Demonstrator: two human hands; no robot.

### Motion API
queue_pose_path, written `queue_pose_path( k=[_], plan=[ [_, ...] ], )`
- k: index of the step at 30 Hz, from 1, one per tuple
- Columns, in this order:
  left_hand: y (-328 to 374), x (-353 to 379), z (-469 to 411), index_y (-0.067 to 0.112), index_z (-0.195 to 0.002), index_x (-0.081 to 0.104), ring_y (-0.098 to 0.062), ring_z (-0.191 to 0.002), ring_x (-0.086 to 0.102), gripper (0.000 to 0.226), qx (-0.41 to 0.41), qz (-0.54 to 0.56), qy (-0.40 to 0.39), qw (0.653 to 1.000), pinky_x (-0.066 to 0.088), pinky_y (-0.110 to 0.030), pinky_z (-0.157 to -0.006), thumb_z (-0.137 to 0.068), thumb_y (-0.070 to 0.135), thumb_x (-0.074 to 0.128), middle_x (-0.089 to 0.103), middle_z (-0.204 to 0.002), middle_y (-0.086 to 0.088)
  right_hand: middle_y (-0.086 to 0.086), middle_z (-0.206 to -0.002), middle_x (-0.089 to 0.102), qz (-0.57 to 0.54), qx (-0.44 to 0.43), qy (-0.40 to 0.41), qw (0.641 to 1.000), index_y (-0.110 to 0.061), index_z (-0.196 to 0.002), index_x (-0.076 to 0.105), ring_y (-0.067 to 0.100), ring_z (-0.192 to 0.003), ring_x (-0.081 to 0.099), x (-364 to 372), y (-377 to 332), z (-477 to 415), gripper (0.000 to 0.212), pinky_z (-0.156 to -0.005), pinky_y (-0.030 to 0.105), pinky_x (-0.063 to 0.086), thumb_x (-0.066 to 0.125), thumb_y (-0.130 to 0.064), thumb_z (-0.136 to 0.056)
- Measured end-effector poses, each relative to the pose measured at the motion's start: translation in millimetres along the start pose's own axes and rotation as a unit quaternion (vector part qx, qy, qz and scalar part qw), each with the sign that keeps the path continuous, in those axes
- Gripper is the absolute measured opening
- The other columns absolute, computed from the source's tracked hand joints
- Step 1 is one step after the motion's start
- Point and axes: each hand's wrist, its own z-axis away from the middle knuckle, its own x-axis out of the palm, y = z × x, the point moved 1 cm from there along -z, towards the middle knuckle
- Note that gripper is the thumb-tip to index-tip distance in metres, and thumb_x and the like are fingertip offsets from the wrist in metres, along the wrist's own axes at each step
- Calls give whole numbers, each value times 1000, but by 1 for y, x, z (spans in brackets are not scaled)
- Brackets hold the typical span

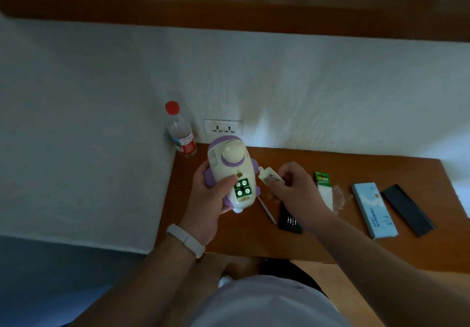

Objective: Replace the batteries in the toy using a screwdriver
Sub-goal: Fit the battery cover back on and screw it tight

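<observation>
My left hand (209,199) grips a cream and purple toy (230,164) above the wooden table (330,245), thumb lying across its body. The toy's battery compartment (243,189) is uncovered and shows the ends of several green batteries. My right hand (292,187) pinches the detached cream battery cover (268,175) just right of the toy. A thin silver screwdriver (266,209) lies on the table under the hands, beside a black bit holder (290,221). A battery pack with a green header (324,189) lies further right.
A clear bottle with a red cap (181,133) stands at the table's back left corner against the white wall, near a wall socket (223,128). A light blue box (373,209) and a black lid (407,209) lie at the right. Crumpled clear plastic (339,197) sits by the battery pack.
</observation>
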Motion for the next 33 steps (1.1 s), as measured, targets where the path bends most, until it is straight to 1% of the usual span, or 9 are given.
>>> queue_pose_path(
  k=[6,11,15,19,22,25,28,30,33],
  plan=[
    [12,11,14,31,-134,51,-19,-104,72,56,36,-3,-14,999,62,-45,-75,-87,7,71,71,-119,6,-6,-68,57,48,-65,86,993,-20,-90,53,0,-49,44,8,-17,33,19,-42,16,36,72,-25,-88],
    [17,15,24,30,-136,50,-20,-107,71,59,50,3,-13,999,61,-48,-78,-86,9,73,71,-120,6,-7,-81,67,10,-95,72,993,-25,-94,61,8,-72,63,11,-22,52,13,-58,24,50,72,-27,-88],
    [18,17,29,30,-136,50,-23,-109,69,59,51,10,-16,999,60,-54,-83,-86,8,73,70,-122,4,3,-83,69,-42,-92,53,993,-27,-93,67,32,-80,63,5,-23,59,2,-67,51,53,65,-26,-93],
    [17,26,31,29,-134,50,-18,-104,72,60,59,3,-12,998,62,-46,-77,-84,7,74,71,-117,6,2,-88,71,-72,-75,38,994,-29,-87,68,28,-87,66,-3,-23,58,6,-83,57,55,64,-27,-91],
    [15,38,32,29,-134,50,-20,-104,72,60,57,-6,-16,998,62,-46,-77,-84,8,74,71,-118,6,0,-89,71,-101,-47,34,993,-23,-89,66,24,-88,68,-14,-20,54,3,-84,50,57,68,-21,-89],
    [13,51,34,28,-137,49,-24,-107,71,62,53,-21,-20,998,60,-55,-82,-84,9,76,70,-122,2,-4,-94,70,-117,-31,23,992,-21,-99,63,20,-88,68,-28,-21,52,15,-77,32,56,72,-18,-87],
    [13,68,38,26,-138,48,-27,-108,70,68,52,-27,-28,998,57,-60,-84,-79,15,80,69,-125,-2,-8,-95,71,-132,-43,-1,990,-21,-105,63,14,-89,68,-48,-24,53,22,-74,24,53,71,-13,-87],
    [13,81,41,26,-138,48,-28,-110,70,67,57,-30,-36,997,57,-60,-85,-81,13,80,68,-126,-2,-10,-95,71,-119,-54,-15,991,-22,-109,61,8,-88,69,-63,-26,54,26,-73,22,53,70,-11,-87],
    [16,100,48,27,-137,48,-25,-107,71,64,68,-30,-34,997,61,-51,-80,-82,7,76,69,-123,0,-9,-101,71,-81,-68,-48,993,-30,-116,60,14,-97,67,-85,-27,55,36,-83,33,56,71,-11,-88]
  ],
)
